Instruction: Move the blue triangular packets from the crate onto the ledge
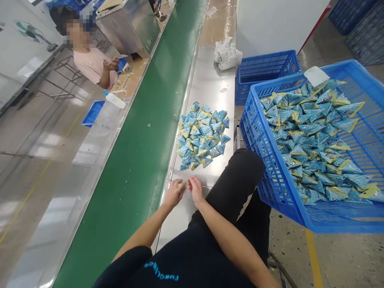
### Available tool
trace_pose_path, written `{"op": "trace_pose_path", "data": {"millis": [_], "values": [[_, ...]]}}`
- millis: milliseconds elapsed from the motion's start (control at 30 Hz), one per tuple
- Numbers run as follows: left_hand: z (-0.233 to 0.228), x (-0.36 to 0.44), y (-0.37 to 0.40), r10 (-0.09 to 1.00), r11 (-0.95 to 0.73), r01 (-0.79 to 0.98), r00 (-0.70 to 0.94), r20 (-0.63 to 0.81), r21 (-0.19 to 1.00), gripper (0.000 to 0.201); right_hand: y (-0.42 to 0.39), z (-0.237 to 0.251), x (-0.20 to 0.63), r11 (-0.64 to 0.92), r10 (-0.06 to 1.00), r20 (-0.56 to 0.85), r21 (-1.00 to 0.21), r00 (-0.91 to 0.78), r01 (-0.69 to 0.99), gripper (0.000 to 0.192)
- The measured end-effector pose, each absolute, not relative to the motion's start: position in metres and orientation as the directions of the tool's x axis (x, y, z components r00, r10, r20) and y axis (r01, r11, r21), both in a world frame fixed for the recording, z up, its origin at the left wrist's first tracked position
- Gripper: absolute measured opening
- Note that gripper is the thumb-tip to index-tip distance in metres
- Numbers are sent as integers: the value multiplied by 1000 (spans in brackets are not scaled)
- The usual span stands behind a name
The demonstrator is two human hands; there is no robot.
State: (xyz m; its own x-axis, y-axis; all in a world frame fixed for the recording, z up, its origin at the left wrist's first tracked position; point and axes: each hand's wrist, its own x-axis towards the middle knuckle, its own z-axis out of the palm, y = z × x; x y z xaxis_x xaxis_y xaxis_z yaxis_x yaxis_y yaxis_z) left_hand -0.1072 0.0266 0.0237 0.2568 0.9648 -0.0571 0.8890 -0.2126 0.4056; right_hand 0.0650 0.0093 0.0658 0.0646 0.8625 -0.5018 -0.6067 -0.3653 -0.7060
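My left hand (pixel 175 193) and my right hand (pixel 196 189) are close together over the near part of the steel table (pixel 207 179), a small gap between them. The fingers of both are curled closed. The left fingertips are slightly blurred, and whatever either hand may hold is hidden or too small to name. Just beyond them lies a pile of blue and yellow pyramid-shaped packets (pixel 201 136).
A green conveyor belt (pixel 132 140) runs along my left. To my right a blue crate (pixel 303 216) holds many similar packets and a white card (pixel 316 76). Farther back are another blue crate (pixel 267 66) and a striped cloth (pixel 228 55). Across the belt sits a person (pixel 93 66).
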Motion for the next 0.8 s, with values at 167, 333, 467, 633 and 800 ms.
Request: {"op": "trace_pose_path", "data": {"millis": [167, 333, 467, 633, 800], "values": [[48, -78, 87, 968, -252, 871, 221, 123, 422, 21, 9, 65, 70, -352, 865, -492, -732, 96, -584, 46], [64, -11, 194, 927, -367, 797, 356, 117, 480, 29, 15, 67, 70, -358, 870, -482, -762, 103, -540, 46], [79, 20, 249, 936, -342, 783, 331, 117, 520, 53, 9, 86, 71, -354, 881, -462, -787, 102, -505, 44], [90, 20, 186, 927, -373, 737, 315, 202, 563, 40, -51, 135, 169, -275, 958, -281, -858, -52, -434, 27], [80, 32, 47, 749, -647, 511, 564, 348, 565, 40, -92, 165, 389, -26, 800, -9, -999, 600, 19, 31]]}}
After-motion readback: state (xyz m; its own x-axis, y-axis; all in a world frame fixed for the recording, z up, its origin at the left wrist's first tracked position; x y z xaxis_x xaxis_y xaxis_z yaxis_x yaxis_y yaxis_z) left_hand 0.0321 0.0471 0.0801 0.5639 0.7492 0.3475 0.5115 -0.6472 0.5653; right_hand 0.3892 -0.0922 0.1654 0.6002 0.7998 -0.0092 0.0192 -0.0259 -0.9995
